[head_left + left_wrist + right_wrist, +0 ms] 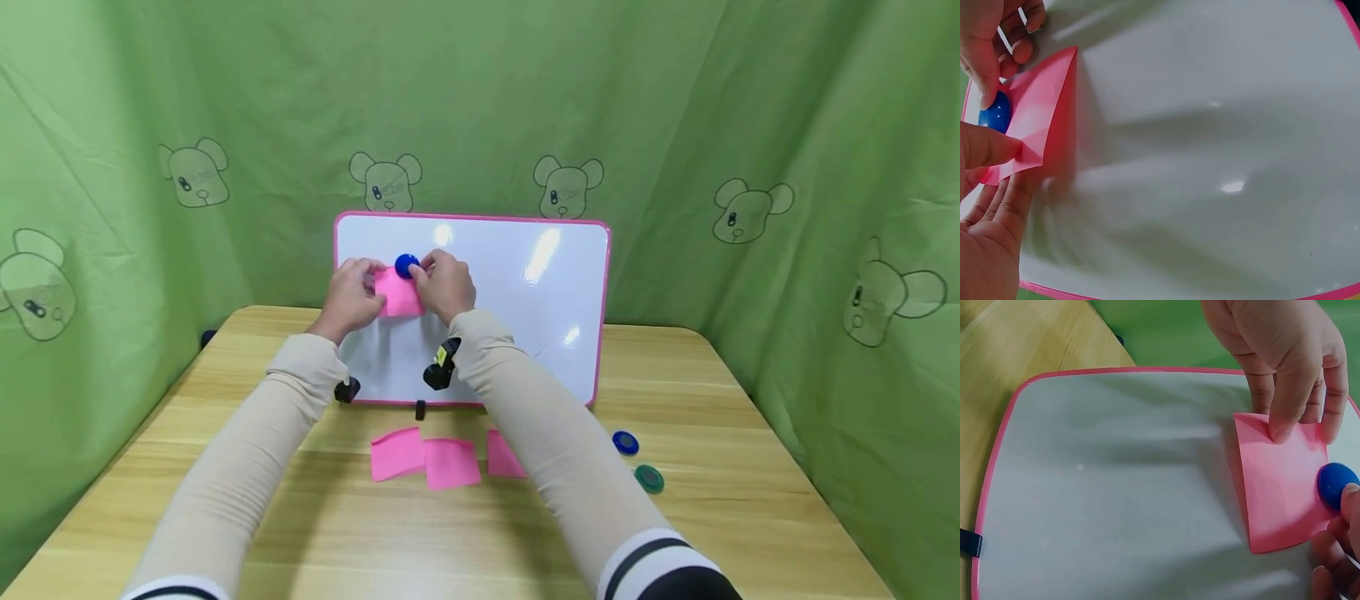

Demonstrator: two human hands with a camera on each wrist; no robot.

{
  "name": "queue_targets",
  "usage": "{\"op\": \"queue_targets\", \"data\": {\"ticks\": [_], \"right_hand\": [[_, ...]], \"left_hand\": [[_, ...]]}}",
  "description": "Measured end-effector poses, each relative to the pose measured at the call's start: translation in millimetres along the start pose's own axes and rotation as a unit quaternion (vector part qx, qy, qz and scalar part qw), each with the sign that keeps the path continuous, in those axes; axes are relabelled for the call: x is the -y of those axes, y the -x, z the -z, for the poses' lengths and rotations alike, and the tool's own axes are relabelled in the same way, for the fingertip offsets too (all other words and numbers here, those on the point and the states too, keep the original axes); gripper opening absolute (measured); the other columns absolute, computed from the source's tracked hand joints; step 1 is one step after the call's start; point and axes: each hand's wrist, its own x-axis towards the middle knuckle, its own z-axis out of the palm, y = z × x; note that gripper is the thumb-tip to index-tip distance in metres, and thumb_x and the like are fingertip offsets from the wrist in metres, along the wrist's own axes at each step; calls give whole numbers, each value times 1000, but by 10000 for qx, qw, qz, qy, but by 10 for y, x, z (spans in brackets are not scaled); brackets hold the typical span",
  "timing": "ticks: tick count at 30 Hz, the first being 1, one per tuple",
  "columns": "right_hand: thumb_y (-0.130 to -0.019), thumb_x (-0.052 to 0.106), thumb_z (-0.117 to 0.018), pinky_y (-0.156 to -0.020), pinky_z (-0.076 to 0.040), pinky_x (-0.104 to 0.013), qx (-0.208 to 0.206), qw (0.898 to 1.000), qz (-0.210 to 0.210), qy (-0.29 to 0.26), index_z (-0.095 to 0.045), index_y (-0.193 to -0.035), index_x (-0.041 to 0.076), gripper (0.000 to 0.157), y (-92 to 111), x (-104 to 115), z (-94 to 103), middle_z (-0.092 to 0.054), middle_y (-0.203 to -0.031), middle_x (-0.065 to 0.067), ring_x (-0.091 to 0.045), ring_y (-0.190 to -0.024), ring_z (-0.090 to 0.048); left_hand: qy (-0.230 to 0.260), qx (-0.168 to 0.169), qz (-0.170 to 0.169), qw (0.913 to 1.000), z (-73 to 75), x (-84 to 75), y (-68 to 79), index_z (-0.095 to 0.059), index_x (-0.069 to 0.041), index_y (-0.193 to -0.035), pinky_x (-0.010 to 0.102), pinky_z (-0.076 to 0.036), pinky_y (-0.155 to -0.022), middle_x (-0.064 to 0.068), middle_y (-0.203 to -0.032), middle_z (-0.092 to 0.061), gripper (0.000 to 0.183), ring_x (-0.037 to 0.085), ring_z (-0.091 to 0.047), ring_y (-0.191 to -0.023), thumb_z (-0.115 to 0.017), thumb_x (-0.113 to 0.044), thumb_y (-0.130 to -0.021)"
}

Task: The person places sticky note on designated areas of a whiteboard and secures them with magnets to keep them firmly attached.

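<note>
A pink sticky note (399,298) is up against the whiteboard (525,325), near its upper left. My left hand (352,293) pinches the note's left edge, thumb in front and fingers behind, as the right wrist view shows. At the note's top edge my right hand (447,287) holds a round blue magnet (406,266) between thumb and fingers. In the left wrist view the magnet (995,114) lies over the note, whose lower edge (1060,112) stands off the board.
Several pink notes (452,463) lie on the wooden table (360,542) in front of the board, one partly behind the right sleeve. To the right rest a blue magnet (626,442) and a green magnet (649,478). A green curtain (480,100) surrounds the table.
</note>
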Motion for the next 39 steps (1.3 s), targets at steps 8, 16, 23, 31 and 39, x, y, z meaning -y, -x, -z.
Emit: {"op": "queue_targets", "data": {"ticks": [8, 16, 23, 31, 39], "right_hand": [[-92, 34, -66, -63, -50, -30, -68, 9999, -118, 75, -63, -96, 13, 22, -15, -47, -23, -69, -88, -1, -16, -74, -62], [-91, 32, -67, -64, -50, -30, -13, 10000, 18, -8, -62, -95, 13, 20, 12, -73, -8, -69, -88, -2, -17, -75, -62], [-93, 31, -64, -65, -50, -30, 259, 9996, 79, -56, -62, -98, 13, 19, 54, -103, 69, -67, -91, -3, -18, -76, -61], [-93, 29, -60, -65, -49, -30, 280, 9994, 205, -25, -61, -99, 11, 19, 121, -189, 205, -65, -90, -3, -18, -77, -60], [-95, 29, -59, -64, -48, -30, 194, 9993, 298, 103, -61, -99, 11, 19, 167, -354, 325, -63, -86, -2, -17, -75, -58]], "left_hand": [[-30, 71, -36, 10000, -15, -14, -5, -57, 2, -123, 40, -52, -85, 19, -116, -49, 47, 30, -55, -99, -66, 6, -77], [-6, 112, -46, 9999, -28, -12, 5, -56, 2, -124, 41, -52, -86, 19, -117, -49, 48, 31, -55, -101, -67, 5, -77], [27, 103, -109, 9999, -26, 16, 19, -55, 3, -123, 41, -52, -85, 21, -118, -48, 48, 32, -57, -101, -69, 2, -78], [32, 141, 24, 9999, -7, 44, 78, -54, 1, -124, 41, -53, -84, 19, -119, -48, 48, 31, -57, -101, -70, -2, -80], [106, 208, -17, 9997, 23, 62, 193, -52, 1, -125, 40, -53, -84, 19, -121, -48, 47, 31, -58, -100, -70, -3, -82]]}}
